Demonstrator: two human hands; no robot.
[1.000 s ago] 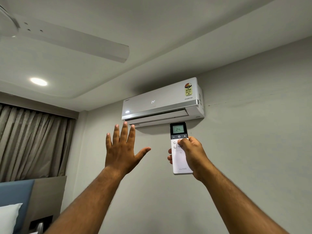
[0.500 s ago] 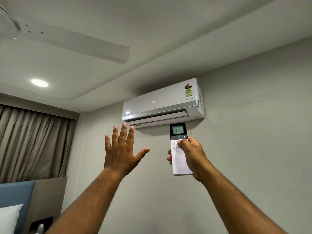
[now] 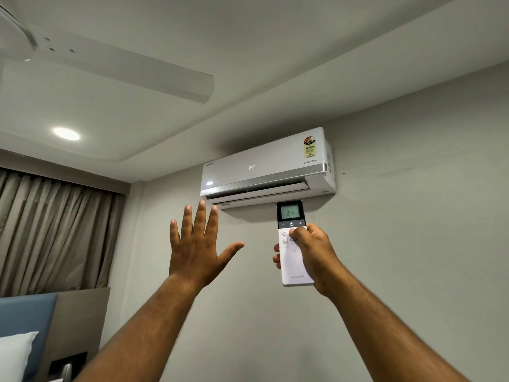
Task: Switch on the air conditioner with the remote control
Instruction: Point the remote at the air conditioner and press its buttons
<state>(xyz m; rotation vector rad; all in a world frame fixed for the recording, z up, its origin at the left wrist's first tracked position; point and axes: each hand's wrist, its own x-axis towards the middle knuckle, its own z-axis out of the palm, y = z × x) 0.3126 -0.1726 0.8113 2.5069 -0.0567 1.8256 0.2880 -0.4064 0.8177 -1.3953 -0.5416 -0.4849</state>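
Observation:
A white wall-mounted air conditioner [image 3: 264, 166] hangs high on the grey wall, its front panel lit with "24" and its bottom flap partly open. My right hand [image 3: 314, 255] grips a white remote control [image 3: 292, 260] upright just below the unit's right half. The remote's screen reads 24 and my thumb rests on the buttons under the power key. My left hand [image 3: 197, 244] is raised beside it, palm toward the unit, fingers spread and holding nothing, fingertips just under the flap.
A white ceiling fan blade [image 3: 124, 70] reaches across the upper left, with a lit recessed lamp [image 3: 66, 133] under it. Brown curtains [image 3: 55, 232] cover the left wall. A blue headboard [image 3: 24, 321] and white pillow [image 3: 13, 354] sit at the lower left.
The air conditioner's flap has opened a little wider. Both hands stay almost where they were.

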